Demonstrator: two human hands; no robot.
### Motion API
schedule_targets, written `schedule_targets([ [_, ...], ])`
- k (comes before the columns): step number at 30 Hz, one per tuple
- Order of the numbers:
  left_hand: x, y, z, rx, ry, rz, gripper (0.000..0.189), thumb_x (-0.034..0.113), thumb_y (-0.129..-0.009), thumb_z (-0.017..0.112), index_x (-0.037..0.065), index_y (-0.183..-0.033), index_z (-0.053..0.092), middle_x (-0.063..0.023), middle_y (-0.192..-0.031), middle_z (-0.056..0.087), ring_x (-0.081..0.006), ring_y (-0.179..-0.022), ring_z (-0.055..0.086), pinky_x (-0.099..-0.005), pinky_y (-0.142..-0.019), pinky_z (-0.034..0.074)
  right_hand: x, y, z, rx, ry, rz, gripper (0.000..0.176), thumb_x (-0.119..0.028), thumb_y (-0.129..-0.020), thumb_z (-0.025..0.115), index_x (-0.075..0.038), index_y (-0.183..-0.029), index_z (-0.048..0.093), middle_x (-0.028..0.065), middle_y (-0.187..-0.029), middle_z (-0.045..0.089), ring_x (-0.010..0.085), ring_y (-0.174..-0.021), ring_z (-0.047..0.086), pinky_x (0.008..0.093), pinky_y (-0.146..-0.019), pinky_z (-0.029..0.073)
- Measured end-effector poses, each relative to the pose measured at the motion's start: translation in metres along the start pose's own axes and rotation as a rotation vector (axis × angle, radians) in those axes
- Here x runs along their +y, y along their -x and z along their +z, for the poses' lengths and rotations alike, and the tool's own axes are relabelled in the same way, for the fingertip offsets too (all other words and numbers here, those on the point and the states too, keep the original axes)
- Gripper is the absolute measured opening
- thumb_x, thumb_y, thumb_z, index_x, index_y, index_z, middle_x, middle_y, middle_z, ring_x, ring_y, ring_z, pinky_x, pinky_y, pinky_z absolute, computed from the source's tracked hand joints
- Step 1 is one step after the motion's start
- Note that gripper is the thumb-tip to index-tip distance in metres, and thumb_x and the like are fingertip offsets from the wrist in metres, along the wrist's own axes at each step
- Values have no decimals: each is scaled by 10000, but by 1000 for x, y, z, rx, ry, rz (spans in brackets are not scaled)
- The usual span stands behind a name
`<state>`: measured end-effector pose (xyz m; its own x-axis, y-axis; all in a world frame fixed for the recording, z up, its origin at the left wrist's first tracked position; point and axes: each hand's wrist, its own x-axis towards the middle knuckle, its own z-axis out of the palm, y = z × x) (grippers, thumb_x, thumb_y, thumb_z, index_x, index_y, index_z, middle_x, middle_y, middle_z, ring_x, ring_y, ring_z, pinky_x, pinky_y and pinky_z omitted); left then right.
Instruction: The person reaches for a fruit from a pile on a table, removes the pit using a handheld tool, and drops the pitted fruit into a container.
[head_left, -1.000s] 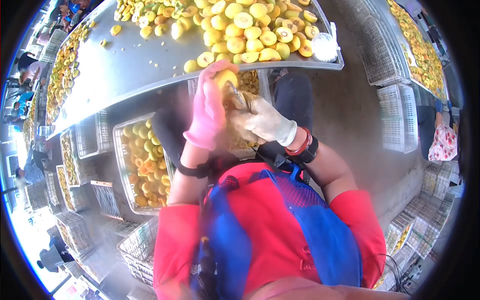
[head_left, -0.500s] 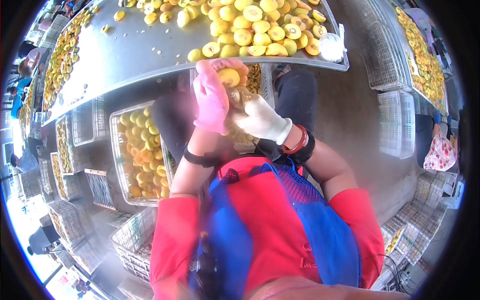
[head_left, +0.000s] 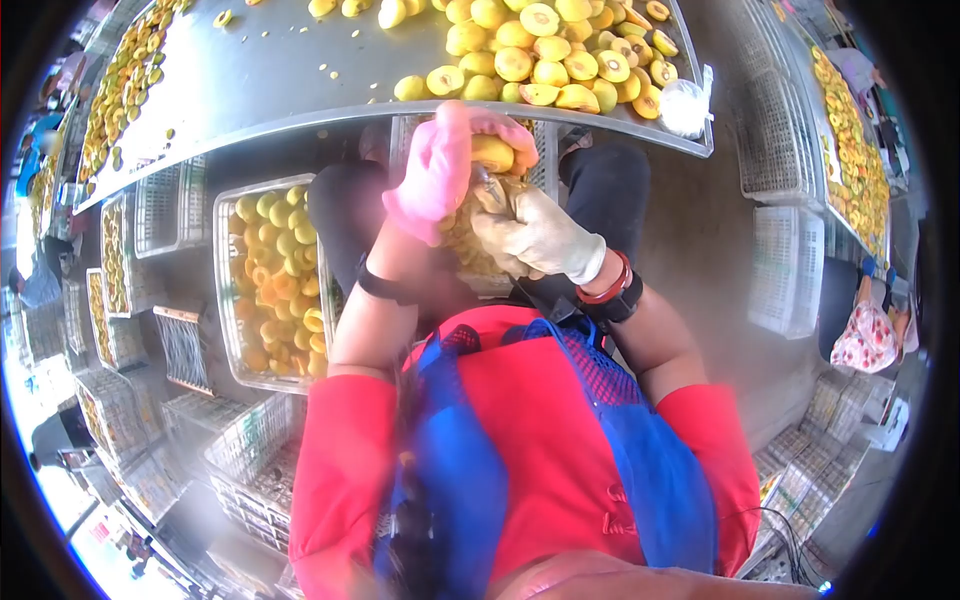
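My left hand (head_left: 437, 172), in a pink glove, is curled around a yellow peach half (head_left: 492, 153) just below the front edge of the metal table. Close beside it, my right hand (head_left: 540, 232) in a stained white glove is closed on a small metal tool (head_left: 484, 180). The tool's tip meets the near side of the peach, and its exact shape is hidden by the fingers. A crate (head_left: 546, 165) stands between my knees under both hands, with yellow peach pieces showing inside.
The metal table (head_left: 260, 90) bears a heap of halved peaches (head_left: 515, 64) and a clear plastic bundle (head_left: 683, 108) at its right corner. On my left stands a crate (head_left: 222, 290) of peaches. More crates (head_left: 787, 270) and another fruit-covered table (head_left: 850, 150) are to the right.
Both hands have shifted slightly right in view along with the peach half, and my right hand has turned, its fingers now lower. The table's edge also sits further right as the view moved.
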<state>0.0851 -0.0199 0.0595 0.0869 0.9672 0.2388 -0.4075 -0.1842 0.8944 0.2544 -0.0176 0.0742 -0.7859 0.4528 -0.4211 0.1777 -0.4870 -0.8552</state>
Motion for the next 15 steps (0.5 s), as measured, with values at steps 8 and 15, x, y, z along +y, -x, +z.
schedule_targets([
  [8,9,4,-15,-177,-363,30,398,273,-1032,433,-6,-934,699,-105,-926,718,-200,-882,672,-337,-841,524,5,-9,3,-151,-144,124,131,-115,-932,598,-90,-889,477,-31,-568,392,66,-380,328,219,-331,275],
  [15,10,19,-52,203,-50,41,353,273,-1006,489,12,-911,705,-83,-881,706,-149,-810,655,-301,-750,527,13,-34,12,-110,-131,223,128,-113,-937,595,-80,-875,488,-22,-539,384,73,-372,336,228,-338,273],
])
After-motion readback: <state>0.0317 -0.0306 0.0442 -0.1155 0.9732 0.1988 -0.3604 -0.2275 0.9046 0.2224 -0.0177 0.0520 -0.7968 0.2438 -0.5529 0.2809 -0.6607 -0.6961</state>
